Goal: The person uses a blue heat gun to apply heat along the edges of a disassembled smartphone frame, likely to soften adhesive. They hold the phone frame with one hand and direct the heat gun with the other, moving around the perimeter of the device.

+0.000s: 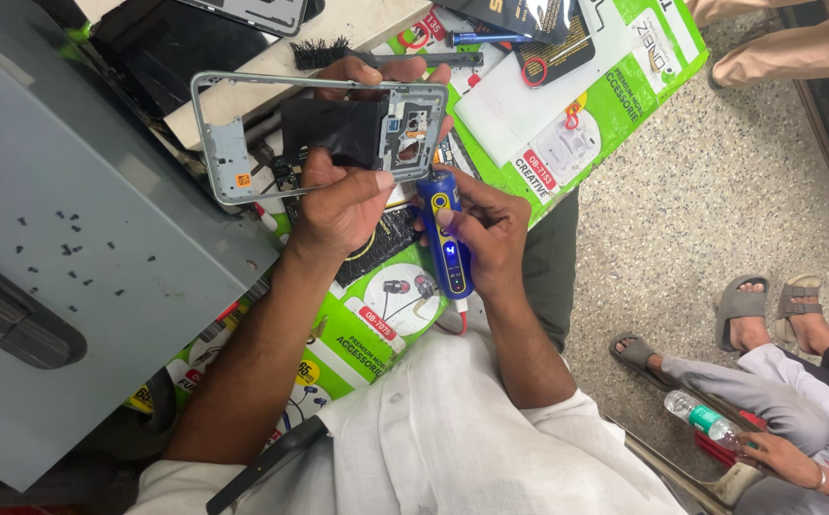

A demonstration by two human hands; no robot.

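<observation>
Both hands grip: left hand (343, 205) pinches phone frame (319, 133), long axis 9–3; right hand (491, 234) wraps electric screwdriver (445, 234), tip hidden, pointing 12.

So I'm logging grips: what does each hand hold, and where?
Left hand holds the phone frame by its lower edge; right hand grips the blue electric screwdriver around its body.
</observation>
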